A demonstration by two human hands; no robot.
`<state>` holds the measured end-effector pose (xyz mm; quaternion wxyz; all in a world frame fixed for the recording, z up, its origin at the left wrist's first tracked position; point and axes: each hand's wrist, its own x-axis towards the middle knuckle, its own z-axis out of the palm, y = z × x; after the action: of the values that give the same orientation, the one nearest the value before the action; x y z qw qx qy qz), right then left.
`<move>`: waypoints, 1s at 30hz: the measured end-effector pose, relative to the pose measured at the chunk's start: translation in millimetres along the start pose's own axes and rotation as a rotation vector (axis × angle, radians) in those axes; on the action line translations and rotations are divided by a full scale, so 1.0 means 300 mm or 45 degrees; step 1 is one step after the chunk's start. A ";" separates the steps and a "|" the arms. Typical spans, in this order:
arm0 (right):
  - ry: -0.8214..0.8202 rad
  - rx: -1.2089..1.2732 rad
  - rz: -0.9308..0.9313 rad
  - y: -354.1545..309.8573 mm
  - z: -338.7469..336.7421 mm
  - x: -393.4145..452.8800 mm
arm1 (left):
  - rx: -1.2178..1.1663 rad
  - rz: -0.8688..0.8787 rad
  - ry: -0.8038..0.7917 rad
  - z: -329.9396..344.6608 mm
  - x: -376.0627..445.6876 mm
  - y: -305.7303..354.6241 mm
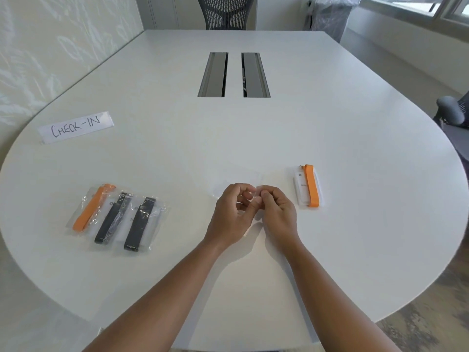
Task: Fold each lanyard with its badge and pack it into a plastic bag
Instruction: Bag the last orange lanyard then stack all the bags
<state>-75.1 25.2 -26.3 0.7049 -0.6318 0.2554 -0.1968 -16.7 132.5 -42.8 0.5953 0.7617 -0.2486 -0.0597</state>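
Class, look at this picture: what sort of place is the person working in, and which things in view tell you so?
Probably an office meeting room set up for event check-in. Clues: a large white conference table with cable hatches, a mesh office chair at its far end, and a handwritten CHECK-IN sign.

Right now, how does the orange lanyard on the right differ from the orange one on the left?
1. The right orange lanyard lies bare on the table; the left orange lanyard is sealed in a clear bag.
2. The right one lies alone; the left one lies beside two bagged black lanyards.
3. The right one runs nearly straight away from the person; the left one lies slanted.

Shared: both are folded against a white badge.
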 end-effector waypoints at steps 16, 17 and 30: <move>-0.075 -0.100 -0.093 -0.007 -0.012 -0.004 | 0.069 -0.049 0.079 0.005 0.013 -0.021; -0.072 -0.091 -0.103 -0.009 -0.010 -0.006 | 0.080 -0.047 0.088 0.005 0.013 -0.019; -0.030 -0.201 -0.158 0.024 -0.006 0.015 | 0.058 -0.108 0.080 -0.004 0.009 0.001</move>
<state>-72.9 22.0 -33.9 0.6422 -0.7023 0.2223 -0.2119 -13.9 132.3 -41.7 0.5823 0.7864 -0.1986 -0.0551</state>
